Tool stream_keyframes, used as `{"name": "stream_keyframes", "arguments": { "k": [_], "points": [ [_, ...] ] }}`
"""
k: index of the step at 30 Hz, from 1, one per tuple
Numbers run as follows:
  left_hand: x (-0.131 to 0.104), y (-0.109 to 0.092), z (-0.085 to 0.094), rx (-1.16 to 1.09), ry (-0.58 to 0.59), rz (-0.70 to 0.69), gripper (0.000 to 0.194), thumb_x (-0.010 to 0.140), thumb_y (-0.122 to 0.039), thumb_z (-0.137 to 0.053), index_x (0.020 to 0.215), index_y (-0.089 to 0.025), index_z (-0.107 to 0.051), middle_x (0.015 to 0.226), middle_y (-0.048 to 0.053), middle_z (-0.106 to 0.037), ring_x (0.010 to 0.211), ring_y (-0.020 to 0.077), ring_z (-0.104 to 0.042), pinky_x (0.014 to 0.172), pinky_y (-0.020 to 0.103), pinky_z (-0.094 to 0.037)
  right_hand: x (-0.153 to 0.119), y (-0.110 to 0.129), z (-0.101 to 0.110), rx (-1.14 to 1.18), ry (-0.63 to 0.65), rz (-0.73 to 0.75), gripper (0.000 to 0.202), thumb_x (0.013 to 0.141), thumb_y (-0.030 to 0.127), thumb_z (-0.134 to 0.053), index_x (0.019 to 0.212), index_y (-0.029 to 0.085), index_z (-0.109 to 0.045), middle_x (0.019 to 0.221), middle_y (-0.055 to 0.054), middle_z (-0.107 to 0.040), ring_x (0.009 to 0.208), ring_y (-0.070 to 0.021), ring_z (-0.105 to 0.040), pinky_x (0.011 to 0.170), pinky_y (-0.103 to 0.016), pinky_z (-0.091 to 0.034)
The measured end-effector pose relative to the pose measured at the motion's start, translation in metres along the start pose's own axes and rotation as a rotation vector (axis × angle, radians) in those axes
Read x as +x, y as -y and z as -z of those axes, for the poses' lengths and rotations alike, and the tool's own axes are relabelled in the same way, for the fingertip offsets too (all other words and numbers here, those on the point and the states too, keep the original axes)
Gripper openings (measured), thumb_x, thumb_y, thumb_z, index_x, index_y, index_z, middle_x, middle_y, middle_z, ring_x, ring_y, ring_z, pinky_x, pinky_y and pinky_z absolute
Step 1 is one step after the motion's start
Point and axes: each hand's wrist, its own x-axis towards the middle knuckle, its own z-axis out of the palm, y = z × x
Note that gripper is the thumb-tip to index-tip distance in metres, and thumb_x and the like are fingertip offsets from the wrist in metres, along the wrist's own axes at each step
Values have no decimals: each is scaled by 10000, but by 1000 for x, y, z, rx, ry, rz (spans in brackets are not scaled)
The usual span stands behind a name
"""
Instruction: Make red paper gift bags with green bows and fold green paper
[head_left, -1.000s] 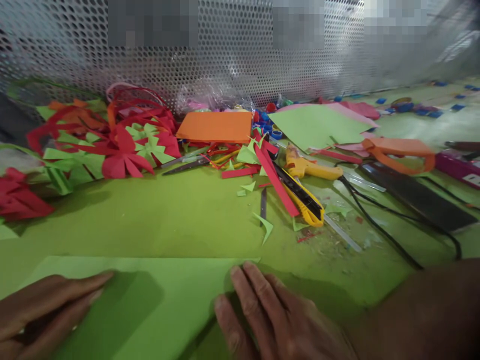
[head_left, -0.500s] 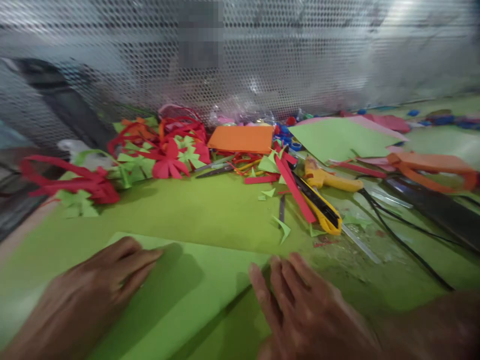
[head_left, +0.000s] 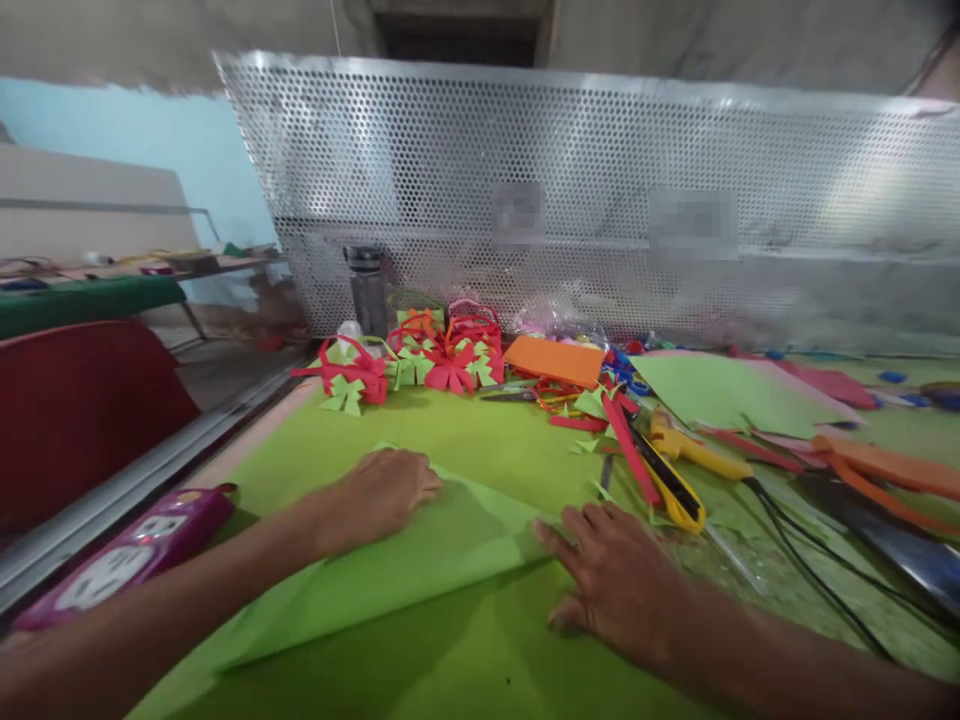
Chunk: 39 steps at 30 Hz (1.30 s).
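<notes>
A light green sheet of paper [head_left: 450, 560] lies slantwise on the yellow-green tabletop [head_left: 480, 440], its near edge raised off the surface. My left hand [head_left: 386, 490] rests on the far left part of the sheet, fingers curled together and pressed on the paper. At the sheet's right end is my right hand [head_left: 611, 570], palm down with thumb and fingers apart. Its forefinger touches the paper's corner. Just beyond the right hand lie a yellow box cutter [head_left: 686, 510], a red paper strip [head_left: 634, 455] and small green scraps.
Red paper baskets with green bows [head_left: 352, 375] stand at the back left near a dark bottle [head_left: 367, 290]. An orange paper piece [head_left: 555, 360], green sheets [head_left: 735, 390] and a corded yellow glue gun [head_left: 705, 455] lie right. A purple power strip [head_left: 135, 550] sits near the left edge.
The camera view has tilted up and widened, showing the bottle, power strip and room behind. My left hand has moved rightward along the sheet, closer to my right hand, which stays at the right end.
</notes>
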Motion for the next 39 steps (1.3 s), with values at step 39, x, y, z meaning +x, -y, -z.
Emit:
{"name": "stream_keyframes", "arguments": {
  "k": [39],
  "points": [
    [-11, -69, -22, 157, -64, 235, 754, 828, -658, -313, 1132, -19, -573, 1000, 257, -569, 944, 380, -517, 674, 429, -469, -22, 11, 25, -48, 165, -325, 530, 898, 563, -389, 1056, 120, -632, 1041, -158, -604, 975, -303, -540, 779, -451, -438]
  ]
}}
